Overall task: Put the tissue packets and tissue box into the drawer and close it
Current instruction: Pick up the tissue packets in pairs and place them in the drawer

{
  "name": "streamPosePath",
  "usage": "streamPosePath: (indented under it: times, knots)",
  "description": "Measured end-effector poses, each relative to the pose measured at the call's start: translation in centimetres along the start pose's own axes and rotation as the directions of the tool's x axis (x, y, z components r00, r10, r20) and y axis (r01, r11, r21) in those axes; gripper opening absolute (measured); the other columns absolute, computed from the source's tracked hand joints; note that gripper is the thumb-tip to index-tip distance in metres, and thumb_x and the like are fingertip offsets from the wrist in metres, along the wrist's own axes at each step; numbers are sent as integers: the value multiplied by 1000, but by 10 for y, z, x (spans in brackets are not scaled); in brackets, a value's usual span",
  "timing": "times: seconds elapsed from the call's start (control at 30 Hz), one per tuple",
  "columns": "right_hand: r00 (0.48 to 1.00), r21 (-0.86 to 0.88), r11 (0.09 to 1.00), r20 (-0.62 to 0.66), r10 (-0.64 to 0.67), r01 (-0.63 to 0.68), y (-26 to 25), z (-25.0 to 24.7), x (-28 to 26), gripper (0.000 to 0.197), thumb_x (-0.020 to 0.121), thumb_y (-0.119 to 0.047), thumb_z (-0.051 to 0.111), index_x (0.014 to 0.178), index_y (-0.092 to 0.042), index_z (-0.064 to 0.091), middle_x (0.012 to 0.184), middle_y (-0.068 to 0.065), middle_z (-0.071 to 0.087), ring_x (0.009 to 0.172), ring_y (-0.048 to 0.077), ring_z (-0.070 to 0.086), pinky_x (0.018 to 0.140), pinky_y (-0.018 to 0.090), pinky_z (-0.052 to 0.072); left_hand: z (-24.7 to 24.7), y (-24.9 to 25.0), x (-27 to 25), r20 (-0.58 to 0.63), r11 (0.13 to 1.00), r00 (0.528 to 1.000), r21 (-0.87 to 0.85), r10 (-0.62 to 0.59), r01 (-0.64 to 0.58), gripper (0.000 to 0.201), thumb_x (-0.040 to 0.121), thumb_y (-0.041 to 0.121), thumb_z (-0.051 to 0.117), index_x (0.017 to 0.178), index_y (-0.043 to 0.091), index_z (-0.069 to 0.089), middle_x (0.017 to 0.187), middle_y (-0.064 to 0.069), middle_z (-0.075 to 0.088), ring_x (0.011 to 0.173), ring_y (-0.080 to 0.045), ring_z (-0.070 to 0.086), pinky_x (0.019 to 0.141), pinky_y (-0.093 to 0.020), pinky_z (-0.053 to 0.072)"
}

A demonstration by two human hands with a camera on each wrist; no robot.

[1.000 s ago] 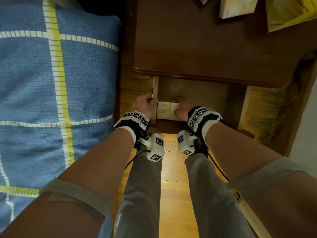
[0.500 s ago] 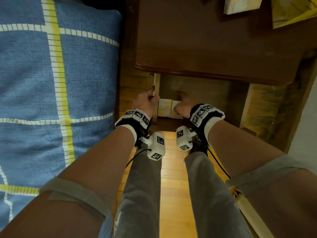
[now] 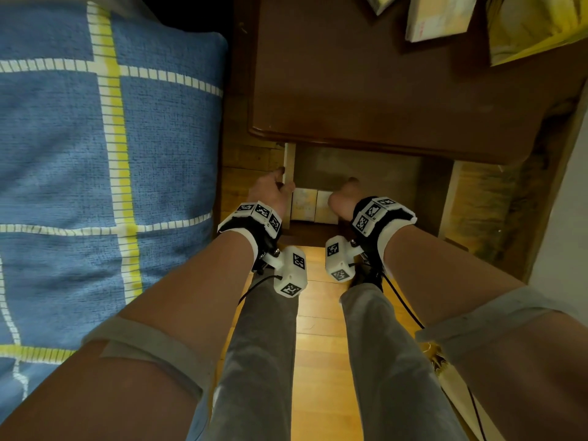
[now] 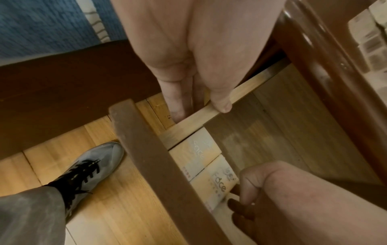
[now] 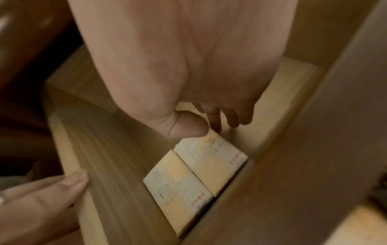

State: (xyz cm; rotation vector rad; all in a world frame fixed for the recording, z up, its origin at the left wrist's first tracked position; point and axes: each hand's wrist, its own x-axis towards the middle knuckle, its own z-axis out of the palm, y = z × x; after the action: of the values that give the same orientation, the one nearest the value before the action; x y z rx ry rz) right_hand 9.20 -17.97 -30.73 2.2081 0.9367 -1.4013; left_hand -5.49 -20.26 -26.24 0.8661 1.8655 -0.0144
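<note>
Under the dark nightstand top the wooden drawer (image 3: 356,173) stands pulled out. Two pale yellow-and-white tissue packets (image 3: 313,205) lie flat side by side on its floor against the front panel, also seen in the left wrist view (image 4: 196,152) and the right wrist view (image 5: 188,179). My left hand (image 3: 270,192) grips the drawer's left side wall, thumb (image 4: 222,106) on its top edge and fingers outside. My right hand (image 3: 345,198) is inside the drawer at the right packet's end; its thumb (image 5: 188,127) lies over the packet's corner and its fingers (image 5: 230,119) reach down to the floor beside it.
A pale boxed pack (image 3: 436,17) and a yellow pack (image 3: 534,27) lie at the back right of the nightstand top (image 3: 366,84). A bed with a blue checked blanket (image 3: 95,154) runs close along the left. My legs and a grey shoe (image 4: 92,162) stand on the wood floor before the drawer.
Both hands keep their places: the left stays on the drawer's side wall, the right stays at the packets. The view has shifted slightly.
</note>
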Motion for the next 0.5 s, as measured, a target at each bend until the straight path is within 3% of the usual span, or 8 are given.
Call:
streamPosePath:
  times: [0.07, 0.2, 0.27, 0.33, 0.43, 0.5]
  knots:
    - [998, 25, 999, 36, -48, 47, 1, -18, -13, 60, 98, -3, 43, 153, -1, 19, 152, 19, 37, 136, 33, 43, 103, 34, 42, -4, 11, -5, 6, 997, 998, 32, -65, 65, 55, 101, 37, 48, 147, 9, 40, 145, -14, 50, 129, -32, 52, 97, -39, 45]
    - [980, -43, 988, 140, -142, 149, -4, -72, -51, 41, 102, -7, 38, 141, 2, 44, 143, 20, 49, 131, 33, 49, 103, 34, 41, -25, 36, -28, 30, 987, 990, 86, -135, 132, 41, 99, 32, 47, 122, 0, 58, 110, -15, 61, 93, -31, 57, 77, -34, 44]
    - [976, -12, 982, 110, -187, 189, -8, -104, -72, 37, 102, -13, 38, 132, -2, 56, 138, 16, 56, 126, 32, 53, 102, 33, 44, -41, 55, -45, 71, 977, 989, 178, -131, 116, 37, 98, 25, 47, 120, 0, 64, 114, -18, 66, 103, -35, 62, 78, -34, 45]
    - [966, 28, 970, 85, -244, 242, -12, -139, -89, 35, 99, -14, 44, 127, -4, 63, 131, 17, 62, 122, 33, 57, 102, 37, 47, -57, 81, -63, 65, 981, 990, 159, -122, 111, 36, 98, 22, 48, 120, -1, 66, 122, -20, 67, 114, -37, 63, 91, -36, 51]
    - [954, 104, 956, 95, -285, 275, -20, -192, -114, 28, 94, -13, 53, 116, -7, 68, 123, 15, 67, 112, 34, 63, 99, 45, 51, -79, 128, -89, 12, 995, 999, 89, -35, 34, 35, 97, 19, 47, 116, -3, 67, 119, -23, 68, 111, -39, 65, 96, -44, 53]
    - [938, 93, 934, 14, -346, 344, -27, -223, -127, 28, 92, -18, 59, 118, -13, 64, 127, 10, 63, 112, 30, 61, 98, 43, 51, -88, 157, -100, -40, 998, 999, 55, 17, -14, 33, 95, 19, 48, 114, 0, 68, 116, -21, 70, 108, -39, 66, 94, -42, 54]
